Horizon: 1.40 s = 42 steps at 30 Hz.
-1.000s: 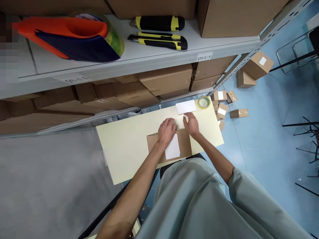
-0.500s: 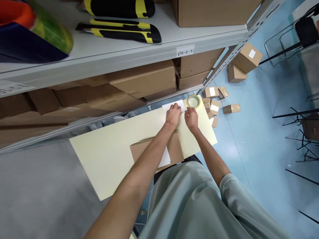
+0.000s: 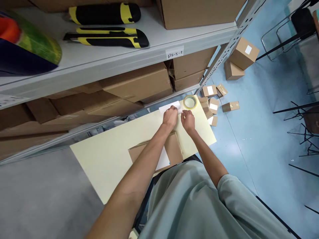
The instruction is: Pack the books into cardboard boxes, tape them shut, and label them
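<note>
A white slip of paper (image 3: 163, 108) lies at the far edge of a pale yellow board (image 3: 112, 146). My left hand (image 3: 170, 116) is curled over it, fingers closed and bent at the paper's near side. Just to its right, my right hand (image 3: 188, 120) pinches thumb and fingers together by the slip's right end; whatever is between them is too small to make out. A roll of clear tape (image 3: 189, 102) lies flat beyond the right hand. Under my left forearm sits a cardboard box (image 3: 174, 147) with a white sheet (image 3: 163, 160) on top, partly hidden by the arm.
A metal shelf (image 3: 112, 63) runs along the far side, with two yellow-black utility knives (image 3: 107, 37) on it and cardboard boxes (image 3: 139, 83) below. Several small boxes (image 3: 213, 105) lie on the blue floor right of the board. Two larger cartons (image 3: 243, 54) stand farther back.
The view has shifted slightly. My right hand has come a little nearer the white slip's right end; the left hand stays on the paper.
</note>
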{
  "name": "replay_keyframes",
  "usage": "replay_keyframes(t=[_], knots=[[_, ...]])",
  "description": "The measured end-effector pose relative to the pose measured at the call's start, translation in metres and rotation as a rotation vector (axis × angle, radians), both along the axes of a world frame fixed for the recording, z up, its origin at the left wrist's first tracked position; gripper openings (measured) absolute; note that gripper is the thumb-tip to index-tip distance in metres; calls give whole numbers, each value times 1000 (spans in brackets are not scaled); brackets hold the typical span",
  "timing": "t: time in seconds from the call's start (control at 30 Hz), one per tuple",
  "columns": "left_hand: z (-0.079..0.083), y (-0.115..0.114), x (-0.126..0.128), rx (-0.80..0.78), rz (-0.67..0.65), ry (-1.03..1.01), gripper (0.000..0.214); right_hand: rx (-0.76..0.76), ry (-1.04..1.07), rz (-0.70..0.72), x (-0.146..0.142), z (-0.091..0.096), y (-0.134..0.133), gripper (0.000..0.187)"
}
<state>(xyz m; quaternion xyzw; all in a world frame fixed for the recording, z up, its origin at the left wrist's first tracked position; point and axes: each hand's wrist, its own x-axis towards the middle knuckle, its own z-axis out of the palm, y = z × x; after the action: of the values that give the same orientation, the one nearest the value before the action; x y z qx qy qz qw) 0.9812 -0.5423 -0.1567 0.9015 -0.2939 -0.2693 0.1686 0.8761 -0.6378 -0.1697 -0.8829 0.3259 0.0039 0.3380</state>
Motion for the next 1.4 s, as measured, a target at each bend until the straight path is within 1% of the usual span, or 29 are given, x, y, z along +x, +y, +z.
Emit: replay_keyframes(t=[0.07,0.17,0.23,0.33,0.43,0.5,0.57,0.63,0.7,0.77,0.83,0.93,1.03,1.13,1.27,1.4], knots=[[1,4,1,-7,8,-6,33,-1,-9,5,0,1,1,32],[0,10,2,-63,42,-26,31,-9,-13,8,0,3,2,31],[-1,13,3,-134,112,-15,27,-7,-16,10,0,5,3,32],[-1,17,7,-273,259,70,14,-16,-18,27,2,13,6,34],[-1,20,12,-379,345,168,8,-83,-61,85,5,23,10,34],[2,23,16,-418,379,213,6,-131,-84,141,11,29,13,35],[5,30,18,-429,434,215,8,-137,-70,226,18,31,17,36],[9,40,20,-414,531,181,11,-106,-28,328,27,29,20,37],[13,54,21,-392,653,157,15,-77,21,388,36,25,24,35],[17,72,20,-399,764,198,21,-57,61,394,43,20,28,29],[20,91,18,-443,861,291,26,-29,88,392,49,15,31,21],[23,120,14,-491,965,385,30,14,129,409,57,10,36,16],[24,142,10,-506,991,421,26,35,195,415,66,6,38,14],[23,156,9,-495,983,434,18,47,263,404,75,4,36,14],[21,164,8,-421,958,402,12,66,319,390,85,2,31,17],[15,166,4,-364,934,361,12,66,362,414,92,1,28,16]])
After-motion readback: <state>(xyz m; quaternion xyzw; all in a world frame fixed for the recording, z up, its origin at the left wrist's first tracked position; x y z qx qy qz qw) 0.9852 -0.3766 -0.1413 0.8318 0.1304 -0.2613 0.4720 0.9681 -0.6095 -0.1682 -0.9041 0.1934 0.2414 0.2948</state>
